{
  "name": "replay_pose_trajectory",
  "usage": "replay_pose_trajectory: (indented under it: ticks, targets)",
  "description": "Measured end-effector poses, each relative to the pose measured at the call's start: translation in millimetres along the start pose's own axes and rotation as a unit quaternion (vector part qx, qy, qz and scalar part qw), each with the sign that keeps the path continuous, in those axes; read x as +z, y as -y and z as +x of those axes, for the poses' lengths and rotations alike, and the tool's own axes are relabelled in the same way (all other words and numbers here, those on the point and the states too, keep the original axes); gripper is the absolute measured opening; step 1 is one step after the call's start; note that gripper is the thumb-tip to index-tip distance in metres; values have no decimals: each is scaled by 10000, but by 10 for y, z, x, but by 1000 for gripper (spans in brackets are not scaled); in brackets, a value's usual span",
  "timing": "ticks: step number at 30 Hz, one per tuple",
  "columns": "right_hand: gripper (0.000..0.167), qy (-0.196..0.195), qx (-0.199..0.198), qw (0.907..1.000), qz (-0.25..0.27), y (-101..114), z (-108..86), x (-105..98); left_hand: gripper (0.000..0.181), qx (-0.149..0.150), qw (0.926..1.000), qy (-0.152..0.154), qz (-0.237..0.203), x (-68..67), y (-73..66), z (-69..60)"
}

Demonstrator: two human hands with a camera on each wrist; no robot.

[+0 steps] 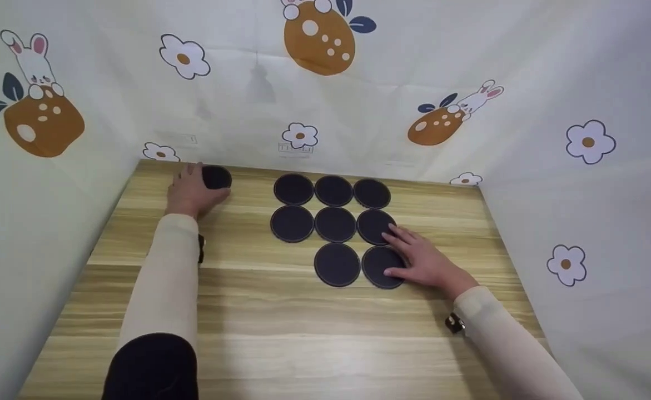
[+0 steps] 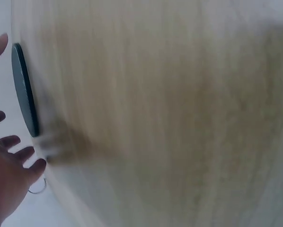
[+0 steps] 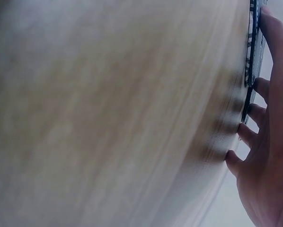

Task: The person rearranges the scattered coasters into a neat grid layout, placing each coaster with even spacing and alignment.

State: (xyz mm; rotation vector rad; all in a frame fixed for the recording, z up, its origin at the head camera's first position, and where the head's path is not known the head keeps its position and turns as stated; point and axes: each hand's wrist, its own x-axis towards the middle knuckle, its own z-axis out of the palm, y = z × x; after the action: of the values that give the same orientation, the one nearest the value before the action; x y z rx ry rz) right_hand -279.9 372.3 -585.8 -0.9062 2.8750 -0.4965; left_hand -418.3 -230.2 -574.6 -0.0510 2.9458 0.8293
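Note:
At the back left of the table, my left hand (image 1: 190, 191) reaches beside a round black coaster (image 1: 217, 177), thumb and fingers spread about it. In the left wrist view this coaster (image 2: 24, 90) lies flat, with a small gap between it and the thumb. My right hand (image 1: 425, 261) rests its fingertips on the right edge of the coaster group, the thumb on the front-right coaster (image 1: 379, 266) and fingers on the coaster behind it (image 1: 374, 226). Its fingers look spread and relaxed. In the right wrist view, coaster edges (image 3: 250, 52) show beside the thumb.
Several matching coasters (image 1: 334, 224) form close rows on the wooden table (image 1: 269, 344): three at the back, three in the middle, two at the front right. A patterned cloth (image 1: 236, 111) hangs along the table's back and sides.

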Motion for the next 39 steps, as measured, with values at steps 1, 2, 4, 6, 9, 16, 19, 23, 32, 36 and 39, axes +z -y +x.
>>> replay_pose_trajectory:
  ticks: [1,2,4,6,9,16,19,23,32,36,39]
  targets:
    - [96,-2,2,10000,3,4,1,-4,121,29,10000,59,-52,-7,21,-2]
    - [96,-6,10,10000,-7,5,1,-5,121,62,9999,108,-107,-14,42,-1]
    - [95,-34,0,10000,-2,5,1,-4,122,145,9995,197,-215,-23,79,1]
    - [95,-50,-10,10000,30,2,0,-1,121,179,9991,243,-296,-23,115,8]
    - [96,-55,-39,9999,75,-4,0,11,121,223,9986,280,-388,-22,169,11]
    - [96,-97,-103,9998,113,-14,-3,35,108,302,9984,268,-398,-58,191,-69]
    - [96,-71,-69,9998,148,-6,-3,15,105,305,9987,232,-325,-56,183,-62]
    - [97,-21,-19,9998,175,-2,1,5,101,277,9994,165,-147,-31,188,-22]
    - [96,-13,-24,9996,288,-39,-8,25,93,37,9999,105,-36,-8,135,15]
    - [97,6,-64,9996,274,-43,5,31,92,53,9999,73,-128,-24,104,-13]
    - [97,2,-73,9997,234,-44,12,25,93,107,9999,65,-63,-48,77,-32]
